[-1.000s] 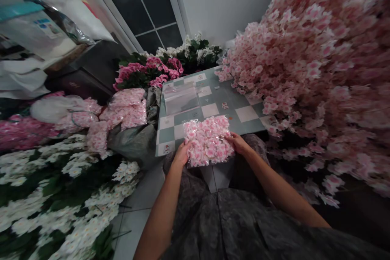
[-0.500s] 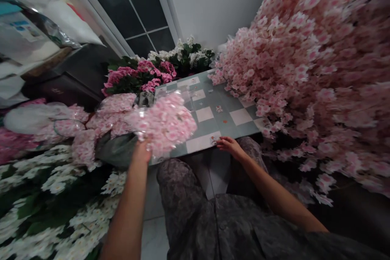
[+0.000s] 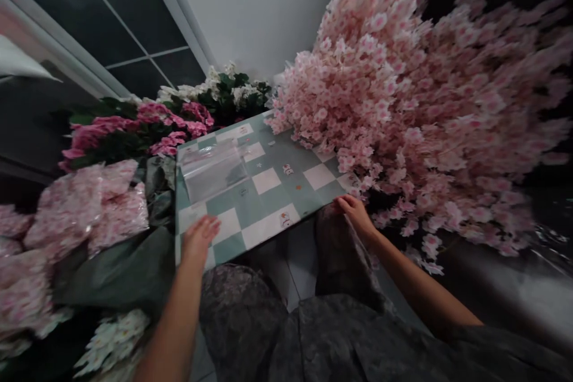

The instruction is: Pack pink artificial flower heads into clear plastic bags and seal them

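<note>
On my head-cam feed, the L hand (image 3: 199, 240) is over the front L corner of the table (image 3: 268, 203), fingers out & slightly bent, loosely spread. It's blurry, so I can't tell if it touches the top. The R hand (image 3: 356, 213) is at the table's front R corner, fingers bent in close; I can't tell whether the tips pinch anything or just rest on the edge.

Table top is green/white checks w/ small printed figures. I've got the clear plastic bag (image 3: 215, 172) lying flat on its far L part, beyond the L hand & well apart from the R. Packed pink blossoms (image 3: 119, 215), in shiny clear wrap, sit L of the table, on/against a dark green sheet (image 3: 125, 274).

On the R, I see a big mass of pink flower sprays (image 3: 385, 101) leaning over the table's R side, just beyond the R hand. Magenta flowers (image 3: 105, 131) are behind the far L edge, w/ white flowers (image 3: 244, 94) next to them, nr the wall (image 3: 250, 6) & dark-paned door (image 3: 120, 18). More white blooms (image 3: 111, 343) are bottom L. Dark trousers (image 3: 244, 310) fill my lower middle, knees by the front edge.
</note>
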`<state>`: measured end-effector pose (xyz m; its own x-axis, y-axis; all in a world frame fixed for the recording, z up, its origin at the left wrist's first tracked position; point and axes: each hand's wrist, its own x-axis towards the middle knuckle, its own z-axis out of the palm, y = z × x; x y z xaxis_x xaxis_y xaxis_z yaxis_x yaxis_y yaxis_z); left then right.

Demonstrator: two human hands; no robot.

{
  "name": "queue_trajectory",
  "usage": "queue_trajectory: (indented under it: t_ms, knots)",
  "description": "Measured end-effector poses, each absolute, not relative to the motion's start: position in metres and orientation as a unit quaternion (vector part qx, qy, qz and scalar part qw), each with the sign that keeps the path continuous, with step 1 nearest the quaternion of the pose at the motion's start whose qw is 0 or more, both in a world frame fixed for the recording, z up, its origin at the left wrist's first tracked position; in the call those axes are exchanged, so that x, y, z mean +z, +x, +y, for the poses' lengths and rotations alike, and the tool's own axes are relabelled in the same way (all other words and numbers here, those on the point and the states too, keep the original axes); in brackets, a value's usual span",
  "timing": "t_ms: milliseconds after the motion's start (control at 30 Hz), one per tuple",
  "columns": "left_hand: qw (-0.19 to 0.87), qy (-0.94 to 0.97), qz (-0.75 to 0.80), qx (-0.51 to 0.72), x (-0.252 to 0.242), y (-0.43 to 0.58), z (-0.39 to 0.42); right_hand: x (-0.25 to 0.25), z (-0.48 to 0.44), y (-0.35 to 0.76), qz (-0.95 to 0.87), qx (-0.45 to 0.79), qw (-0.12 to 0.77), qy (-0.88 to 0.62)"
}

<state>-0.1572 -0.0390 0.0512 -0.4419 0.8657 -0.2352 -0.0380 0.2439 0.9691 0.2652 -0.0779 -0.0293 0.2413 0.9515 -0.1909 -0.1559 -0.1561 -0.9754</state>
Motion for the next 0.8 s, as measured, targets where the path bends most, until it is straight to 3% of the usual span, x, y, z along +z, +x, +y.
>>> queue_trajectory:
  t_ms: [167,300,400,533,800]
  knots:
    - [0.346,0.472,0.703,0.404,-0.003,-0.124,-0.076,-0.025,-0.068,0.331,-0.317,0.422,0.567,-0.632]
    - [0.299,0.567,0.685,0.346,-0.018,-0.113,-0.091,-0.020,-0.024,0.323,-0.380,0.417,0.551,-0.615]
    - [0.290,0.587,0.674,0.343,-0.021,-0.108,-0.088,-0.015,0.025,0.271,-0.490,0.412,0.480,-0.600]
    - [0.245,0.650,0.637,0.333,-0.034,-0.103,-0.087,-0.006,0.096,0.161,-0.703,0.315,0.293,-0.565]
    - [0.141,0.747,0.587,0.279,-0.054,-0.104,-0.093,-0.016,0.189,-0.026,-0.807,0.220,0.213,-0.505]
